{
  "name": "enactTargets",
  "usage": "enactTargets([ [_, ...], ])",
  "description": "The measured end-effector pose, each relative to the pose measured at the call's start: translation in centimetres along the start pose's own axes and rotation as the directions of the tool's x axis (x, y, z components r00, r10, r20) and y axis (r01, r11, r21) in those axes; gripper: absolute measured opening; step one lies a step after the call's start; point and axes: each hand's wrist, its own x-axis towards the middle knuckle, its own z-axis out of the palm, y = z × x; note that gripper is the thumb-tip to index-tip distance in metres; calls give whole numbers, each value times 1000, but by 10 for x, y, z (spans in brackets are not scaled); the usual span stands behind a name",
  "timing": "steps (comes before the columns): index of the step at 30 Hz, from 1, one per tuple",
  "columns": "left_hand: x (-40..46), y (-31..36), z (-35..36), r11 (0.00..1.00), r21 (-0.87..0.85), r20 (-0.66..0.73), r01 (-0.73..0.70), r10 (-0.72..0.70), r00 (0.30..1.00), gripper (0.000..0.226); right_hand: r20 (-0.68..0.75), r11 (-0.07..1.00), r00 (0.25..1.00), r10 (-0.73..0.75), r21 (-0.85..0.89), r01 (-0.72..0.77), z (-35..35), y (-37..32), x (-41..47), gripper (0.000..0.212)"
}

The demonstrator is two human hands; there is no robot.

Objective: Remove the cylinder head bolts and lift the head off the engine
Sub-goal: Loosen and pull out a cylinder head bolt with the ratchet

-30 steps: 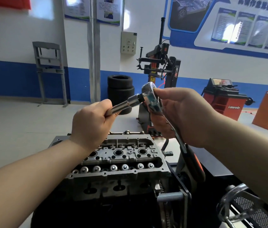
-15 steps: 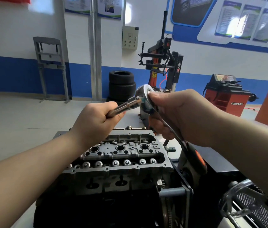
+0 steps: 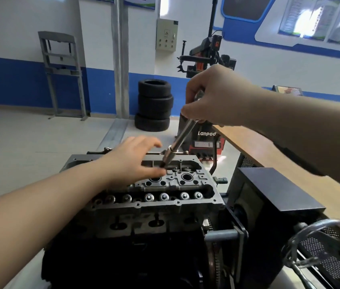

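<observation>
Bare cast metal, that's the cylinder head, sitting on top of the dark engine block, which is clamped in the stand at the near middle of the view. None of it looks lifted yet, so I'd say we're at the bolt stage.

The right hand is curled around the top of the wrench, holding it up high, with the long steel extension slanting down and left so the socket end touches the head near its far edge. I can't tell if it's actually seated on a bolt, that bit is blurry. The left hand hovers flat over the far left part of the head, fingers spread and relaxed, holding nothing, just beside the socket tip.

My guess on handling: the head will be heavy, rigid, probably a bit oily. Grab it by both short ends with two hands and lift straight up. The row of shiny valve buckets along the near edge isn't where you'd want fingers.
</observation>
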Motion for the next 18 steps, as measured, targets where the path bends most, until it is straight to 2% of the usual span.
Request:
enactTargets([
  [2,-4,-19,9,984,149,102,95,-111,989,90,32,999,999,36,-12,-36,1,11,12,14],
  [4,-6,-28,16,975,168,154,149,-175,973,99,33,999,998,53,1,-53,2,19,23,13],
  [18,-2,-39,26,978,171,153,116,-143,978,103,166,990,983,77,-133,-55,29,28,70,13],
])
